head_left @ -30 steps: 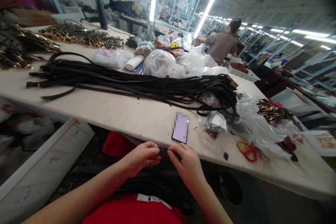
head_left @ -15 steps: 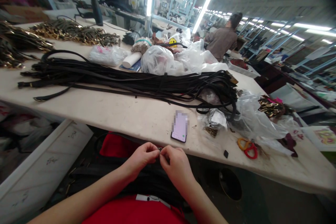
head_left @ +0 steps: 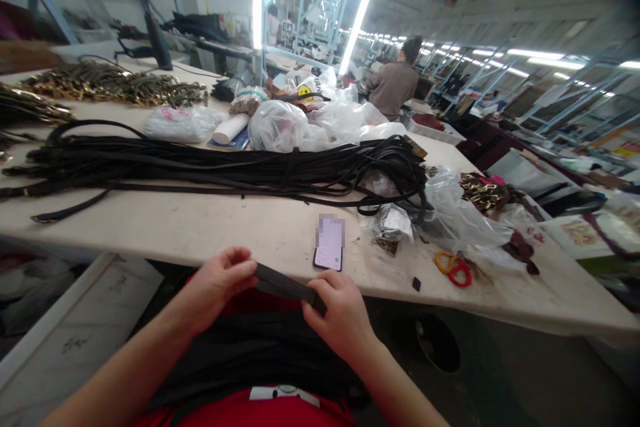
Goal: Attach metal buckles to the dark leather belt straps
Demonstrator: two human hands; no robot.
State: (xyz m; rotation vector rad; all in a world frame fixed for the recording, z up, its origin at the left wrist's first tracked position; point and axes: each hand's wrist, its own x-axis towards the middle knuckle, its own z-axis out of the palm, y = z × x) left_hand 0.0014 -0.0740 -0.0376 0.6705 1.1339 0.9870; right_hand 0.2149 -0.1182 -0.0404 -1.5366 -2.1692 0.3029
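A dark strap (head_left: 281,282) is stretched between my two hands, just in front of the table's near edge. My left hand (head_left: 225,280) pinches its left end between thumb and fingers. Closed on the right part of the strap is my right hand (head_left: 340,303), where a small metal-looking piece shows beside the fingers. What lies under the fingertips is hidden. Beyond the hands, a phone (head_left: 330,243) with a lit screen lies on the table (head_left: 200,227). A long bundle of black straps (head_left: 225,163) stretches across the tabletop behind it.
Scissors with orange and red handles (head_left: 454,268) lie at the right, near a small black piece (head_left: 417,284). Clear plastic bags (head_left: 280,125) and gold-coloured metal hardware (head_left: 483,192) sit around the bundle. A person (head_left: 395,83) is farther back.
My hands, close together before, have moved apart, the left one going left and slightly up. The dark strap now shows between them. The view has shifted a little.
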